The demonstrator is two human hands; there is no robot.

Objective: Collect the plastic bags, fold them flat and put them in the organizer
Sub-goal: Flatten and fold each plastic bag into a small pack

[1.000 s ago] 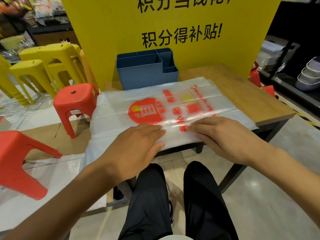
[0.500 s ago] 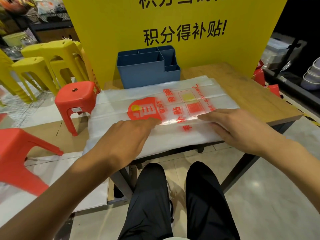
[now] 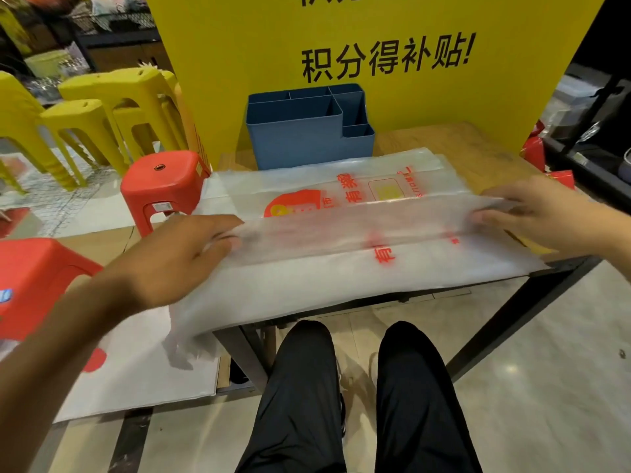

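A clear plastic bag [image 3: 341, 268] with red print lies spread across the small wooden table [image 3: 461, 145], its left end drooping over the edge. Its near long edge is lifted and folded over toward the middle. My left hand [image 3: 184, 254] pinches the folded edge at the left. My right hand [image 3: 539, 213] pinches it at the right end. The blue organizer [image 3: 300, 138] with several empty compartments stands at the back of the table, beyond the bag. Another flat plastic bag [image 3: 136, 377] lies on a low surface to the left.
A yellow sign board [image 3: 341, 39] stands behind the table. Red stools [image 3: 164, 179] and yellow stools [image 3: 112, 97] crowd the left side. Dark shelves [image 3: 594, 124] with goods are at the right. My legs in black trousers are under the table's front edge.
Both hands slid apart from the bag's middle to its left and right ends. The near edge of the bag has been lifted and folded over toward the middle.
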